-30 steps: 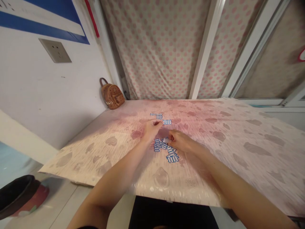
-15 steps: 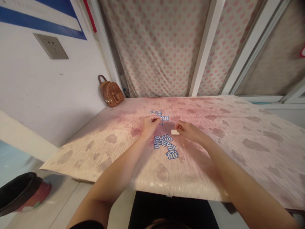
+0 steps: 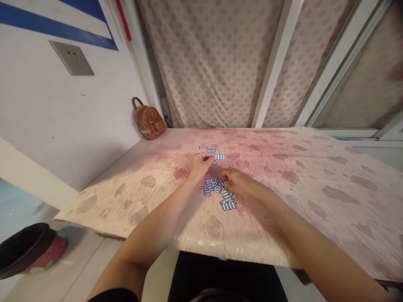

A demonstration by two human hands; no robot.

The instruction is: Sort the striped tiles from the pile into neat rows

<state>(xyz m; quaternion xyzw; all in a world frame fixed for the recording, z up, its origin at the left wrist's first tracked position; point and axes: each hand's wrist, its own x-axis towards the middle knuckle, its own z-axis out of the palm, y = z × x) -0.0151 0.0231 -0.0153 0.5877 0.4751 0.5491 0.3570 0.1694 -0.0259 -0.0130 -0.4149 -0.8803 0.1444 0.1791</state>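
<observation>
Small white rectangular pieces with blue edges lie on the table in two groups. The farther group (image 3: pixel 219 157) is laid out in short rows. The nearer group (image 3: pixel 228 204) is a loose, uneven cluster. My left hand (image 3: pixel 200 162) rests beside the farther group, its thumb and fingers pinched together and covering part of it; what they hold, if anything, is hidden. Over the upper right of the nearer cluster is my right hand (image 3: pixel 236 180), fingers curled and pressed together at the pieces. Whatever is between those fingertips is too small to make out.
A patterned plastic cloth covers the table (image 3: pixel 315 201). At its far left corner a small brown backpack (image 3: pixel 150 121) leans by the wall. A dark-rimmed pot (image 3: pixel 40 251) stands on the floor at left. Dotted curtains (image 3: pixel 214 63) hang behind the table.
My right hand has moved left and nearer to me, onto the loose cluster. The pale rectangle seen at its fingertips before no longer shows. My left hand has stayed by the farther group.
</observation>
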